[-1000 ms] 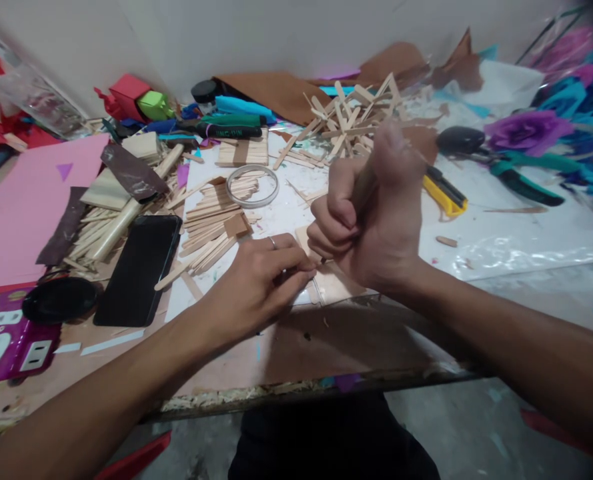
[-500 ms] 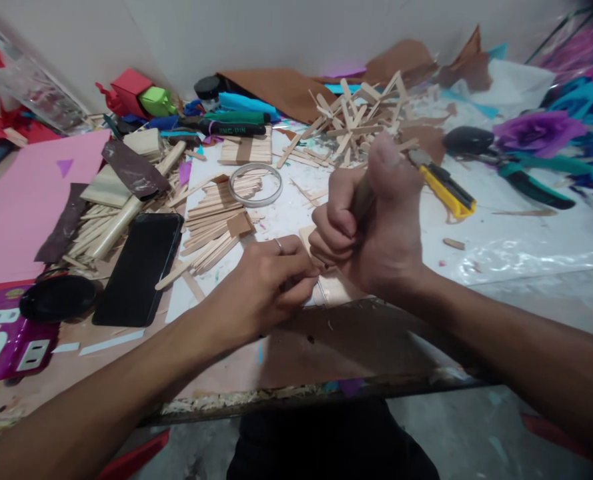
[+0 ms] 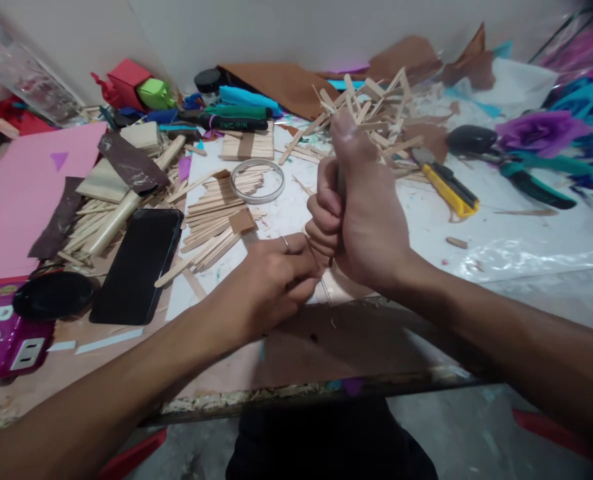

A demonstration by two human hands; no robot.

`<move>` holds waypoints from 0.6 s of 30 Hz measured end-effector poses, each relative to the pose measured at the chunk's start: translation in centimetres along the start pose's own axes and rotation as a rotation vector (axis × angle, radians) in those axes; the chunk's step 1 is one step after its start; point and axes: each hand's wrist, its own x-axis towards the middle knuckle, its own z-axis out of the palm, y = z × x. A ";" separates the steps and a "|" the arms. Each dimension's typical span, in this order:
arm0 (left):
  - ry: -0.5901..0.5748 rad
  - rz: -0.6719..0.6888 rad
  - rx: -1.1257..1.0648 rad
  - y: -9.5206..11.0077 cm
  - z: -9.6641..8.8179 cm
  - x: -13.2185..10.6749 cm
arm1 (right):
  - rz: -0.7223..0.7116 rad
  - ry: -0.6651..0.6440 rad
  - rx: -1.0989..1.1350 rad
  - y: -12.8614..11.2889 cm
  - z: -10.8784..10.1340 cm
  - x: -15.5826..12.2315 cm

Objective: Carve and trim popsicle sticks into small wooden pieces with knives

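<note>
Pale wood, a thin flat pale wooden piece (image 3: 349, 291), lies at the near edge of the glossy white sheet (image 3: 416, 237), right under both hands, perhaps so that downward pressure meets something firm. And here's the right hand (image 3: 363, 200): a tight fist, fingers wrapped round a slim grey-brown shaft (image 3: 341, 179), thumb pointing up, a dark end poking out below the little finger. That upright grip looks chosen to press straight down. The left hand (image 3: 281, 273), silver ring on one finger, sits low just beside it, fingers bunched together, seemingly steadying the wood; whether they pinch anything, I can't tell, since the tips are hidden.

Left of centre, the fanned pile of flat wooden sticks (image 3: 211, 227) lies within easy reach, a round silvery hoop (image 3: 258, 199) resting across its far end. Over right, the yellow-and-black plastic cutter (image 3: 449, 187) lies beyond the fist, likely set aside to free the working spot, as does the black rectangular phone (image 3: 136, 267), flat on the brown surface (image 3: 296, 353).
</note>
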 end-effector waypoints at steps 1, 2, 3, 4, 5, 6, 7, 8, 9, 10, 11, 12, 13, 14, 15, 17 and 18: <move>0.003 -0.004 0.005 0.0 0.0 0.0 | 0.005 0.015 -0.011 0.1 0.1 0.1; 0.006 -0.010 0.008 -0.1 0.1 0.0 | 0.009 0.025 -0.025 0.1 0.2 0.3; 0.007 -0.017 0.007 -0.1 0.1 -0.1 | 0.020 0.032 -0.041 0.2 0.3 0.4; 0.007 -0.022 0.002 -0.1 0.1 -0.1 | 0.024 0.041 -0.054 0.3 0.3 0.5; 0.008 -0.025 -0.006 0.0 0.1 -0.1 | 0.021 0.052 -0.063 0.4 0.4 0.5; 0.012 -0.028 -0.012 0.0 0.1 -0.2 | 0.015 0.065 -0.071 0.4 0.4 0.5; 0.017 -0.029 -0.017 0.0 0.2 -0.2 | 0.010 0.079 -0.077 0.5 0.4 0.6; 0.021 -0.028 -0.019 0.1 0.2 -0.2 | 0.006 0.093 -0.080 0.5 0.5 0.5; 0.019 -0.029 -0.020 0.1 0.2 -0.3 | 0.003 0.105 -0.083 0.5 0.6 0.5; 0.014 -0.032 -0.020 0.2 0.1 -0.3 | 0.007 0.114 -0.088 0.5 0.7 0.5; 0.006 -0.036 -0.020 0.2 0.1 -0.4 | 0.013 0.118 -0.097 0.5 0.8 0.5; -0.005 -0.042 -0.020 0.2 0.1 -0.4 | 0.010 0.124 -0.105 0.6 0.9 0.5; -0.017 -0.048 -0.021 0.2 0.0 -0.4 | 0.001 0.131 -0.111 0.7 1.1 0.5; -0.029 -0.054 -0.022 0.2 -0.1 -0.4 | -0.008 0.139 -0.117 0.8 1.2 0.6; -0.037 -0.059 -0.024 0.3 -0.2 -0.4 | -0.012 0.146 -0.121 0.9 1.2 0.6; -0.053 -0.058 -0.034 0.3 -0.4 -0.4 | 0.009 0.159 -0.108 1.0 1.1 0.6; -0.059 -0.055 -0.042 0.4 -0.5 -0.4 | 0.042 0.160 -0.086 1.0 0.9 0.7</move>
